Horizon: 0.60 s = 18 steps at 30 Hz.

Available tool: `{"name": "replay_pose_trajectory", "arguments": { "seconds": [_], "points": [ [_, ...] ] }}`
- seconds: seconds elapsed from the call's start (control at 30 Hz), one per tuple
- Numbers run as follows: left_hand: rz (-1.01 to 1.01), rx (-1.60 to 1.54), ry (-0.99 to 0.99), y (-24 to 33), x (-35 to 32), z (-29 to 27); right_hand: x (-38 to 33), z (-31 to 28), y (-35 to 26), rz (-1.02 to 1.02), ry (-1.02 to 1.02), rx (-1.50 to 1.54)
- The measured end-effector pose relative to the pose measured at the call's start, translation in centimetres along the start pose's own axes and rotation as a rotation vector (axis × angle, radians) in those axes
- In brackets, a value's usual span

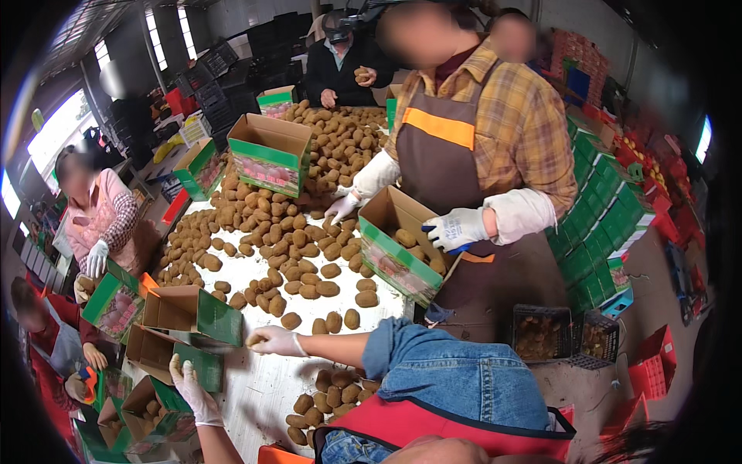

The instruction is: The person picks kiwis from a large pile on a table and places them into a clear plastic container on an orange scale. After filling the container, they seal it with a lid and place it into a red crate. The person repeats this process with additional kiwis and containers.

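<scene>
My left hand, in a pale glove, reaches up from the lower edge with its fingers spread at the near side of a green and brown cardboard box. My right hand, gloved too, stretches left over the white table. Its fingers are loosely bent and apart, and nothing shows in them. Just beyond the first box, a second open cardboard box stands near my right fingertips. Brown kiwifruit lie scattered beyond my right hand. A smaller pile of kiwifruit sits below my right forearm.
Across the table, a co-worker in a plaid shirt holds a green box with kiwifruit inside. Other co-workers stand left and far. Filled boxes stand at lower left. Black crates and stacked green boxes are on the right.
</scene>
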<state>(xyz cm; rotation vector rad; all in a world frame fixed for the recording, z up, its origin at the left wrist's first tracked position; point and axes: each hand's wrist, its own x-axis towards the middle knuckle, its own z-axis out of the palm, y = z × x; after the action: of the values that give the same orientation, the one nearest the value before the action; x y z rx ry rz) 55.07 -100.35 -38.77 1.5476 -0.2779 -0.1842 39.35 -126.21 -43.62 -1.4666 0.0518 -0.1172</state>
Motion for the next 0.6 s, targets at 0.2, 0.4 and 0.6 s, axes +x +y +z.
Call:
{"name": "replay_pose_trajectory", "arguments": {
  "seconds": [0.2,0.4,0.6],
  "points": [
    [-0.159,-0.030,-0.238,1.3,-9.3,6.3,-20.3,-7.4,4.5,0.106,0.375,-0.575],
    [-0.118,-0.073,-0.293,3.6,-15.9,6.6,-30.0,-8.4,6.3,0.232,0.499,-0.642],
    [-0.128,-0.160,-0.080,3.4,-22.6,0.8,-36.9,-7.6,6.8,0.209,0.603,-0.391]
  ]
}}
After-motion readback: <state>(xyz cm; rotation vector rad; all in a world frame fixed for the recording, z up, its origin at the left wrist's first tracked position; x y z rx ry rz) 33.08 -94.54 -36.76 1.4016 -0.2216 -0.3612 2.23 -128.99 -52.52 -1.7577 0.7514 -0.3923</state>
